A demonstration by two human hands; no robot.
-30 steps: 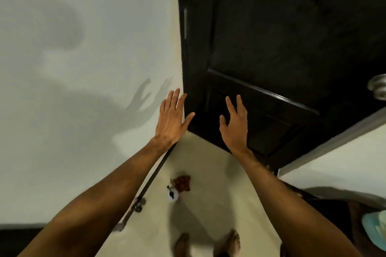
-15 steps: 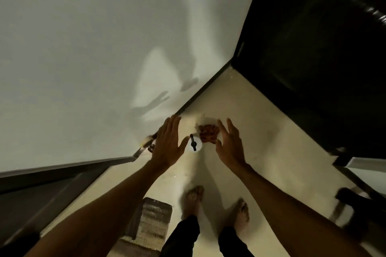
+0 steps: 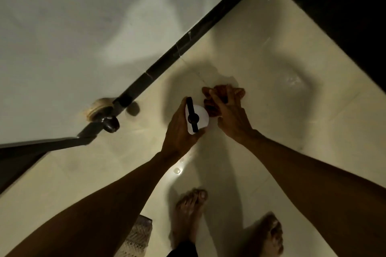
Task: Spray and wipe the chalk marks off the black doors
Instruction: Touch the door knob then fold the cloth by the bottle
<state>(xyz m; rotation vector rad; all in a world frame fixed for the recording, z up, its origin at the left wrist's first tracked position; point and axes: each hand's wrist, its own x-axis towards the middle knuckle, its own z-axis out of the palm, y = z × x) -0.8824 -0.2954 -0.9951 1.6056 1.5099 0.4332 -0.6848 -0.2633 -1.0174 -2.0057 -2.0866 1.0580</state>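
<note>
I look straight down at a cream tiled floor. A white spray bottle (image 3: 201,118) with a black nozzle stands on the floor, and my left hand (image 3: 179,129) is wrapped around its left side. Just right of it lies a reddish-brown cloth (image 3: 212,106), with the fingers of my right hand (image 3: 231,115) curled over it. The black door (image 3: 338,6) fills the upper right corner; no chalk marks show on the part in view.
A white wall (image 3: 73,27) with a dark skirting strip (image 3: 188,41) runs diagonally at the left. A round door stopper (image 3: 102,115) sits at its foot. My bare feet (image 3: 190,204) stand below, beside a woven mat (image 3: 137,236). Water drops (image 3: 177,170) lie on the tiles.
My head tipped down from the door to the floor. Both hands dropped from open in the air to the floor; the left closed around the bottle, the right onto the cloth.
</note>
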